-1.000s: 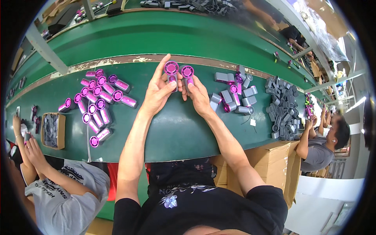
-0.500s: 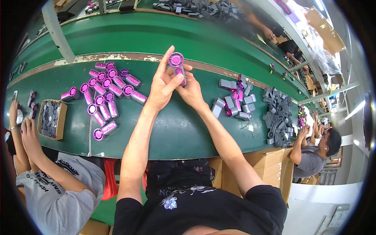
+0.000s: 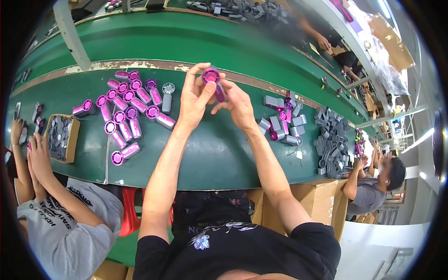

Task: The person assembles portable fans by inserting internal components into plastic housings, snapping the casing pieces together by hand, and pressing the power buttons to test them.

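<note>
Above the middle of the table, my left hand (image 3: 193, 100) is closed around the head of a magenta handheld fan (image 3: 220, 93), thumb over its round grille. My right hand (image 3: 239, 105) is at the fan's right side. Its fingertips are against or very near the fan, and its thumb stands apart below. Fingers partly cover the fan's handle and back. To the left of my hands lie several pink-and-grey handheld fans (image 3: 135, 128), mostly face up. At that group's right edge is a grey fan (image 3: 167, 100) with its grey grille up.
Right of my hands lie mixed grey and magenta fan parts (image 3: 280, 122), then a heap of grey housings (image 3: 332, 140). A cardboard box of dark parts (image 3: 71, 140) stands at the left. Another cardboard box (image 3: 322, 196) is by the table's near edge. Co-workers sit on both sides.
A grey fan now lies beside the pink group, where bare table showed before. The fan in my left hand is lower and looks darker. My right hand has opened out and shifted right.
</note>
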Motion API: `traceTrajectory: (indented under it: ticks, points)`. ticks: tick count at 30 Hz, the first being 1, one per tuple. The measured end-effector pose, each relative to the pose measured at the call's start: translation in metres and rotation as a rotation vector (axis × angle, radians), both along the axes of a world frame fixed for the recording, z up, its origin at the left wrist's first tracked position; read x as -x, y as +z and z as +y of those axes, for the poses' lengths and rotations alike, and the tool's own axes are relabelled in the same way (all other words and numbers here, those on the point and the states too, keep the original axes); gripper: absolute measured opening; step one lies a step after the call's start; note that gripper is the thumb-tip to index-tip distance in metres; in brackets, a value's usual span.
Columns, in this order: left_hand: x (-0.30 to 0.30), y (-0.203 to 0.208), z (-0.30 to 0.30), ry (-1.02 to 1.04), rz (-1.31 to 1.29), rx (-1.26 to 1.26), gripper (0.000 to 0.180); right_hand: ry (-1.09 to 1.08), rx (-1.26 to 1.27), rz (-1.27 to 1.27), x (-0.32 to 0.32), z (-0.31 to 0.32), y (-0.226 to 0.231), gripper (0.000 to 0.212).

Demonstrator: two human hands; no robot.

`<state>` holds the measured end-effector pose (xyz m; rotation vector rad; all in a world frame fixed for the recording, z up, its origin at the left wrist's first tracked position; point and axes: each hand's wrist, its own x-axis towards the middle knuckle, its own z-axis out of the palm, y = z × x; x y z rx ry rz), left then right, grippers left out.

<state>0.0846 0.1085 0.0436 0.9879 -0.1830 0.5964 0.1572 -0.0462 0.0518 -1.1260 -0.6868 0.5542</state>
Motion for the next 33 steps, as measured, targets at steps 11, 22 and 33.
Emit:
traceTrajectory:
  ticks: [11, 22, 33]
  points:
    - [-0.008, -0.017, -0.009, -0.105, 0.021, 0.021, 0.051, -0.217, 0.360, -0.612, 0.020, -0.004, -0.032, 0.052]
    - [-0.010, -0.044, -0.040, 0.117, 0.194, -0.429, 0.080, -0.266, 0.269, -0.313, 0.017, -0.011, -0.084, 0.064]
    - [-0.014, -0.048, -0.034, -0.021, 0.145, -0.084, 0.039, -0.158, 0.225, -0.145, 0.023, -0.013, -0.076, 0.062]
